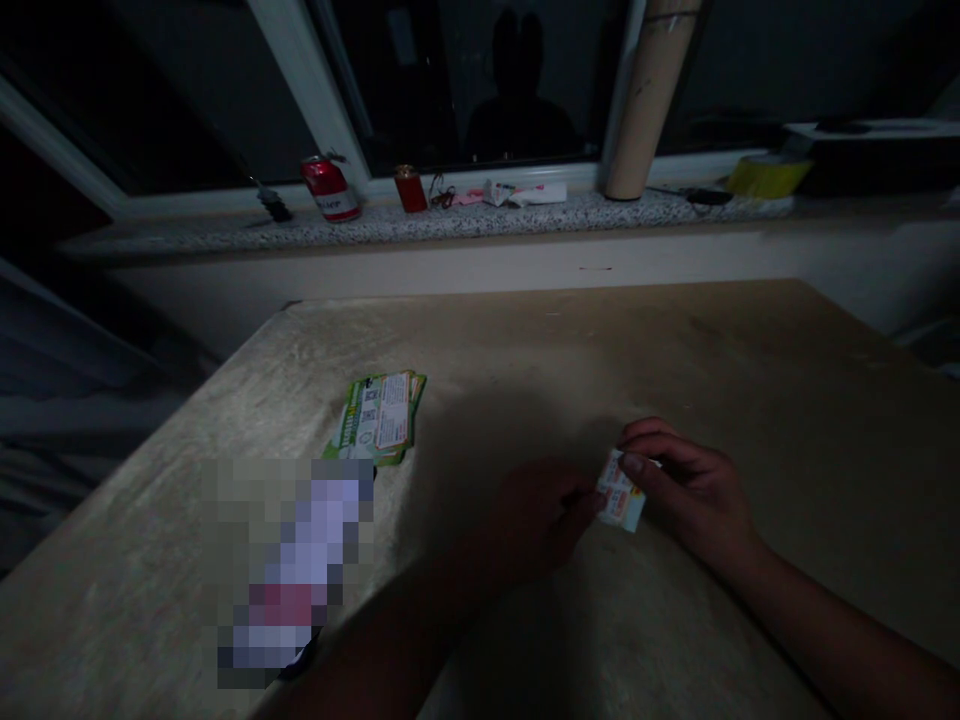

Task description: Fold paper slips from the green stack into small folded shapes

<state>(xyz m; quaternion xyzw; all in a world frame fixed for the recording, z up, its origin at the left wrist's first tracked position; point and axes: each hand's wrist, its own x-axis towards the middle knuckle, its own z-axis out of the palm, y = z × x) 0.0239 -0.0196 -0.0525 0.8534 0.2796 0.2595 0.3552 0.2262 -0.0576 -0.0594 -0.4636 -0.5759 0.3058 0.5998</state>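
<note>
Both hands meet over the right part of the table at a small printed card (619, 505), pale with orange print and a yellow patch. My left hand (551, 515), dark in shadow, pinches its left edge between thumb and fingers. From the other side, my right hand (686, 485) grips the card's upper right with the thumb on top and fingers curled behind. Part of the card is hidden by the right thumb. Further left lies a loose stack of green and white printed cards (379, 415), away from both hands.
A blurred-out, pale oblong object (300, 575) lies on the table (525, 330) at left. On the granite sill (487, 222) behind stand a red can (330, 188), a small red jar (410, 190), crumpled paper (525, 193), a cardboard tube (649, 100) and a yellow item (769, 177).
</note>
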